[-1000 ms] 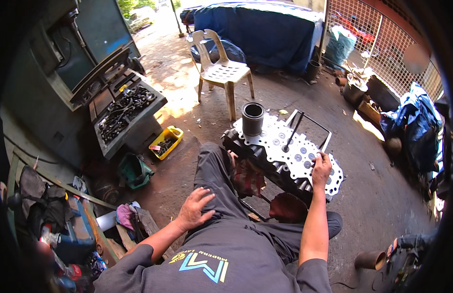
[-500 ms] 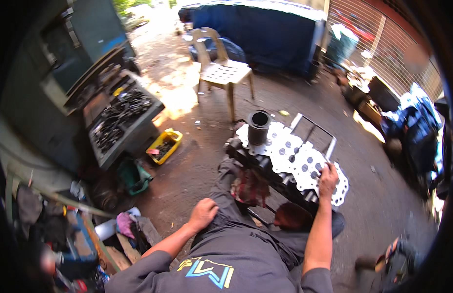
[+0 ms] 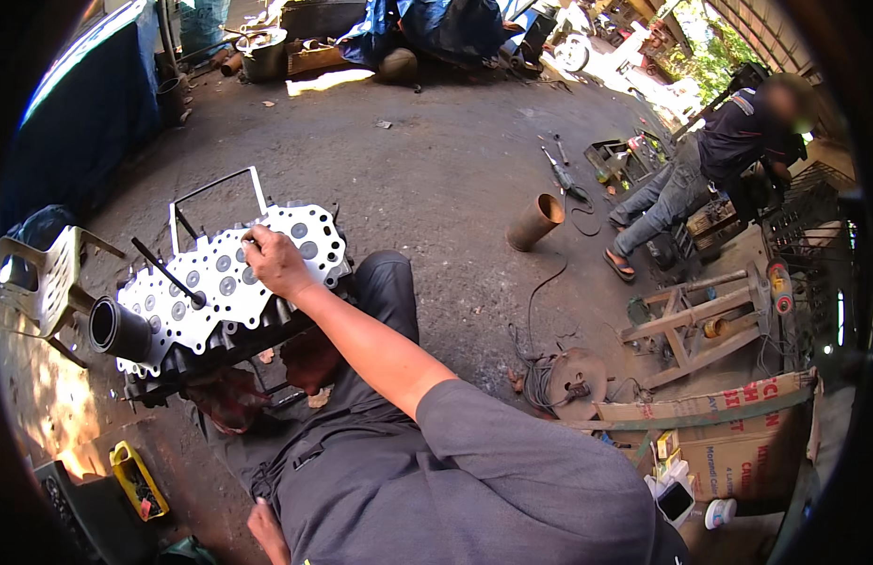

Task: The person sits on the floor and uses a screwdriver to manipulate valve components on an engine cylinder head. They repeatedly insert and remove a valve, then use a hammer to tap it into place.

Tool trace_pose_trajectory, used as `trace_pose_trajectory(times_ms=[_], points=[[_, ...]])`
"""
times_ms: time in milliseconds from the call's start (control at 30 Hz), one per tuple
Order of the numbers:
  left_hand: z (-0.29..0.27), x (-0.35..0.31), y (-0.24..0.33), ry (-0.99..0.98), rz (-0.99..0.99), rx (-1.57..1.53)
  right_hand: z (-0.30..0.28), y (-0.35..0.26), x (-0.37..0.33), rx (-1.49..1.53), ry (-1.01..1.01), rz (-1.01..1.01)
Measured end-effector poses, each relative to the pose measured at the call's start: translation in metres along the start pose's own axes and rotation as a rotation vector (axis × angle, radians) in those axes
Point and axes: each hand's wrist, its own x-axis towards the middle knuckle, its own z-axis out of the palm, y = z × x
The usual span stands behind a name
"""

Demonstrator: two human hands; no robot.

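A pale, flat-faced engine cylinder head (image 3: pixel 177 315) with round valves and bolt holes lies in front of my lap, to the left. My right hand (image 3: pixel 281 264) reaches across to its upper face, fingers closed in a pinch near the valves. Whatever may be between them is hidden. A dark stick (image 3: pixel 165 267) with a round foot stands tilted on one valve. At the head's left end is a black cylinder sleeve (image 3: pixel 116 326). Low in the picture, my left hand (image 3: pixel 267 529) is beside my dark clothing, its fingers mostly hidden.
A plastic chair (image 3: pixel 55 278) stands left, above a yellow container (image 3: pixel 138 482) of small parts. On the floor to the right are a rusty cylinder sleeve (image 3: pixel 534 223), a corded power tool (image 3: pixel 566 177) and a wooden frame (image 3: pixel 695 325). Another person (image 3: pixel 710 179) is at far right.
My view has swung right, so the cylinder head now appears to the left. My right hand has shifted inward from near the head's end. My left hand is now at the lower edge.
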Motion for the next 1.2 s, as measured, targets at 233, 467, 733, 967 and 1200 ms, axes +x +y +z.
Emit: trace_pose_trajectory(times_ms=[233, 467, 733, 967, 1200], points=[[-0.007, -0.005, 0.026, 0.125, 0.145, -0.158, 0.001, 0.001, -0.001, -0.027, -0.02, -0.014], [-0.01, -0.013, -0.062, -0.263, 0.126, -0.29, 0.001, -0.001, -0.001, -0.019, -0.012, 0.01], [-0.001, 0.034, -0.026, -0.058, 0.263, -0.008, 0.008, 0.009, -0.001, -0.04, 0.04, -0.037], [0.034, 0.064, 0.07, 0.115, 0.486, -0.067, 0.019, 0.019, 0.002, -0.125, 0.088, -0.105], [0.05, 0.087, 0.077, 0.154, 0.541, -0.061, 0.021, 0.018, -0.004, -0.176, 0.102, -0.026]])
